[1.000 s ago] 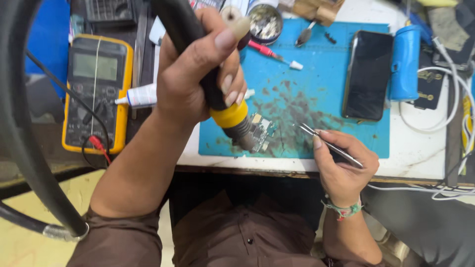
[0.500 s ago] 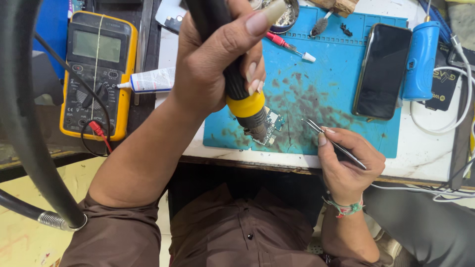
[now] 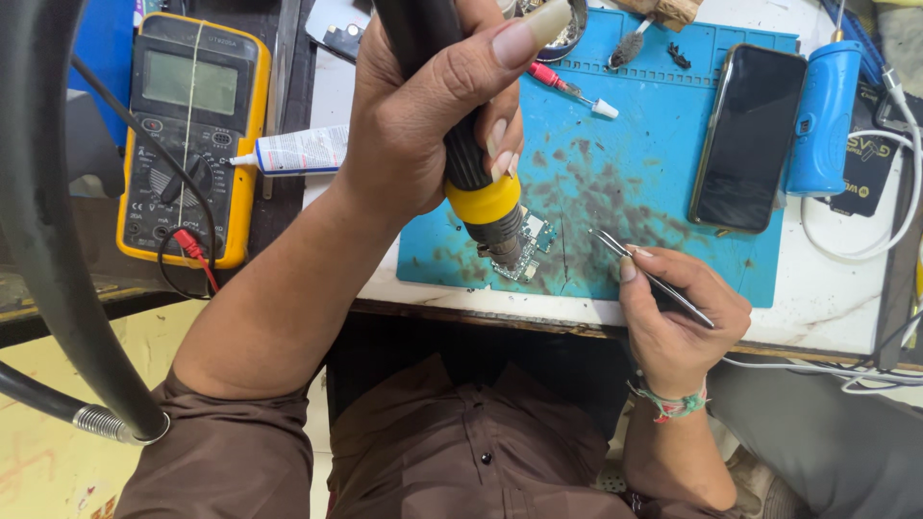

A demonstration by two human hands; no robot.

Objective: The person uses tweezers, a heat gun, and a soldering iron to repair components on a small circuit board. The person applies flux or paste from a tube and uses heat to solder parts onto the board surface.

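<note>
A: Change? Left hand [image 3: 423, 125] has come closer, fist closed round the hot-air handpiece [image 3: 461, 144]; nozzle now right over the small circuit board [image 3: 527, 252].

B: Right hand [image 3: 678, 312]?

A: Barely moved. Pinching tweezers [image 3: 649, 277], tips just right of the board, on the blue mat [image 3: 635, 163]. Looks like heating is underway.

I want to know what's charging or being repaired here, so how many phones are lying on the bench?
1. A dark smartphone lies screen-up on the blue mat's right side, beside a blue cylindrical tool. Others may be hidden outside the frame.
</note>
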